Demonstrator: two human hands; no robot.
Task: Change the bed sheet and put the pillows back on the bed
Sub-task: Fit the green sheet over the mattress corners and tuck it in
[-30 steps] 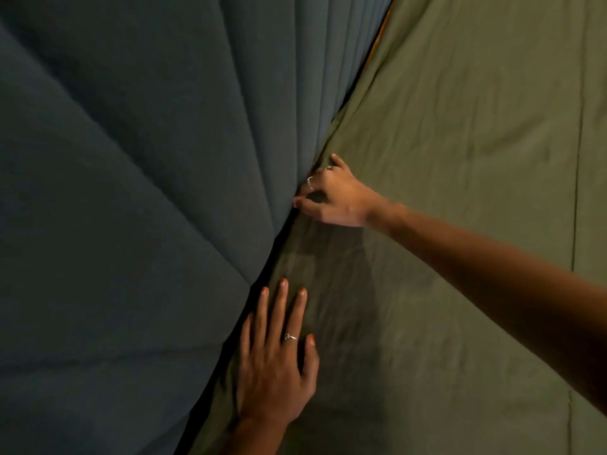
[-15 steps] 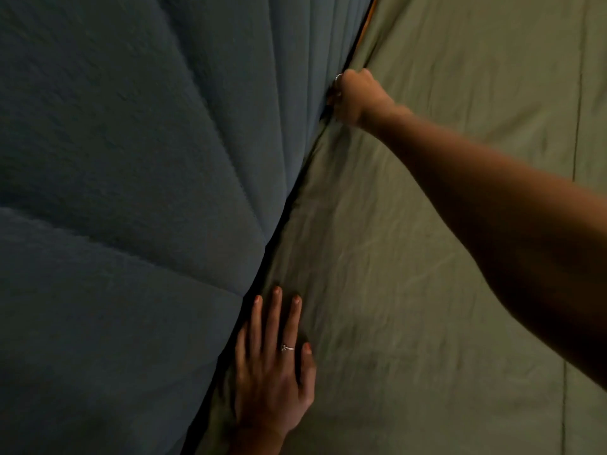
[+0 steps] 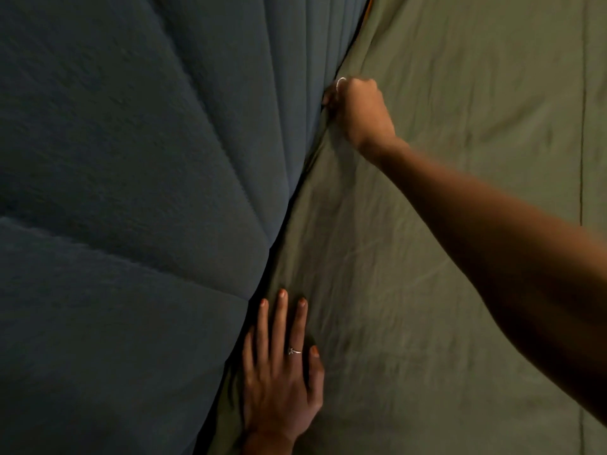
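The tucking step looks under way: the left hand (image 3: 279, 382) presses flat on the green sheet (image 3: 460, 290) at the bed's padded headboard (image 3: 131, 192) edge, while the right hand (image 3: 359, 110), fingers curled, stuffs sheet into the gap; next likely further along

We've got a tight seam here: the padded blue headboard (image 3: 138, 198) bulges right up against the green sheet (image 3: 460, 93), leaving only a dark, narrow crack between them. Our right hand (image 3: 359, 110) is jammed into that crack up top, fingers curled out of sight in the gap, its forearm slanting across the sheet. Lower down our left hand (image 3: 282, 382) lies flat on the sheet just beside the crack, blocking that stretch. Between the two hands the seam lies unblocked, and the sheet spreads wide to the right.
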